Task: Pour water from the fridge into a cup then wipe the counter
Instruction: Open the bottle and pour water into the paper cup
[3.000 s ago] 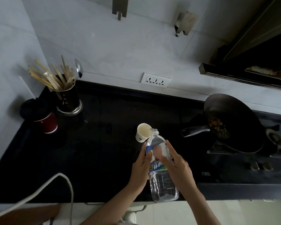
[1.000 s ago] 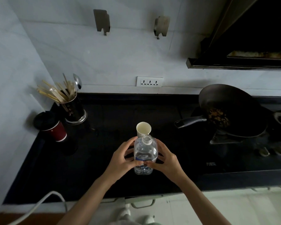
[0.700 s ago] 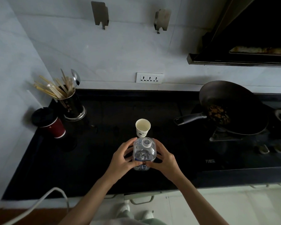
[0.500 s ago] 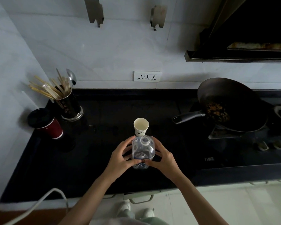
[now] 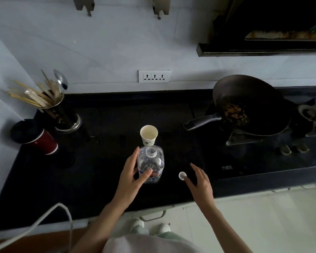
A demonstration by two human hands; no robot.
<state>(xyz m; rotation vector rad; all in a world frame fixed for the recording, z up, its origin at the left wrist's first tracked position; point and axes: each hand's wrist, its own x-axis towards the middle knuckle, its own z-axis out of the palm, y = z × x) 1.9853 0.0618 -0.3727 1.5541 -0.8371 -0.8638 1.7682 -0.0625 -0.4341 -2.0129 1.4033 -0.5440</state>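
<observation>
A clear plastic water bottle (image 5: 150, 164) stands upright and uncapped on the black counter (image 5: 91, 172). My left hand (image 5: 130, 175) grips it from the left, thumb across its front. Just behind the bottle stands a white paper cup (image 5: 148, 134), upright, its inside pale. The bottle's white cap (image 5: 182, 175) lies on the counter to the right of the bottle. My right hand (image 5: 199, 181) is beside the cap, fingers spread, thumb tip touching it.
A wok (image 5: 248, 106) with food sits on the stove at the right, handle pointing left. A chopstick holder (image 5: 62, 110) and a red lidded cup (image 5: 36, 137) stand at the left. A white cable (image 5: 44, 218) crosses the front left edge.
My right hand has left the bottle and moved right, down to the white cap on the counter. My left hand still holds the upright bottle.
</observation>
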